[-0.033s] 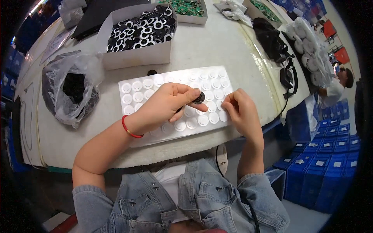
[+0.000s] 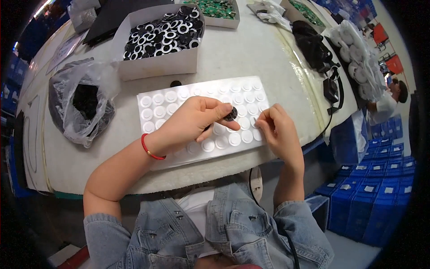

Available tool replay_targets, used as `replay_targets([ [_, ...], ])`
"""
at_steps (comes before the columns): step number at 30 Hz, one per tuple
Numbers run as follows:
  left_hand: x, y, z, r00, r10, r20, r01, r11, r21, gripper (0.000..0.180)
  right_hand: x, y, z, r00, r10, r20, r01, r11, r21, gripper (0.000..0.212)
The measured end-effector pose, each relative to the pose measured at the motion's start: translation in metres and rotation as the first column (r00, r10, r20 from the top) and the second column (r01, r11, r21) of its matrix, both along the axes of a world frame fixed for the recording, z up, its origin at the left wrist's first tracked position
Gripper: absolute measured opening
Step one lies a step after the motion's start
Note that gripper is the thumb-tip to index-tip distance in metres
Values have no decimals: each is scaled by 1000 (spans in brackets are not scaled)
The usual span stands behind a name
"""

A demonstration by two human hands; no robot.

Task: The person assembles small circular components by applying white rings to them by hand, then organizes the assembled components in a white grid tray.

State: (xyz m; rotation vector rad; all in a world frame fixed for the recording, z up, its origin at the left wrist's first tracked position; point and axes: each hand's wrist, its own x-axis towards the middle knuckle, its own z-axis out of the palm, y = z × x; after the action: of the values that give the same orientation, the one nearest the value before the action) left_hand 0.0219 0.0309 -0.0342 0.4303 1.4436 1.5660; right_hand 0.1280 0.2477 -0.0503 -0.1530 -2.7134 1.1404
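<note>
My left hand (image 2: 193, 117), a red bracelet at its wrist, pinches a small round black plastic disc (image 2: 231, 114) between thumb and fingers. Another dark piece (image 2: 207, 127) shows at its curled fingers. Beneath lies a white sheet (image 2: 201, 154) bearing rows of round white stickers (image 2: 234, 138), partly covered by my left hand and forearm. At the sheet's right edge my right hand (image 2: 280, 127) has thumb and forefinger pressed together over the stickers; whatever is between those fingertips is too small to make out. A single black disc (image 2: 175, 84) rests just beyond the sheet's far edge.
A white box (image 2: 156, 67) of black discs with white rings stands beyond the sheet. To the left sits a clear plastic bag (image 2: 105, 85) of black parts. Farther back is a box of green boards (image 2: 212, 9). A black cabled device (image 2: 330, 89) lies right; blue bins (image 2: 358, 204) stand below.
</note>
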Motion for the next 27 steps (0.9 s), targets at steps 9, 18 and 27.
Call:
replay_targets([
  [9, 10, 6, -6, 999, -48, -4, 48, 997, 65, 34, 27, -14, 23, 988, 144, -55, -149, 983, -103, 8],
  [18, 21, 5, 5, 995, -82, 59, 77, 994, 82, 40, 11, -46, 20, 993, -70, -93, 1, 803, -596, 13],
  [27, 24, 5, 5, 996, -94, 11, 92, 990, 104, 32, 5, -48, 18, 982, -97, -160, 1, 858, -514, 13],
])
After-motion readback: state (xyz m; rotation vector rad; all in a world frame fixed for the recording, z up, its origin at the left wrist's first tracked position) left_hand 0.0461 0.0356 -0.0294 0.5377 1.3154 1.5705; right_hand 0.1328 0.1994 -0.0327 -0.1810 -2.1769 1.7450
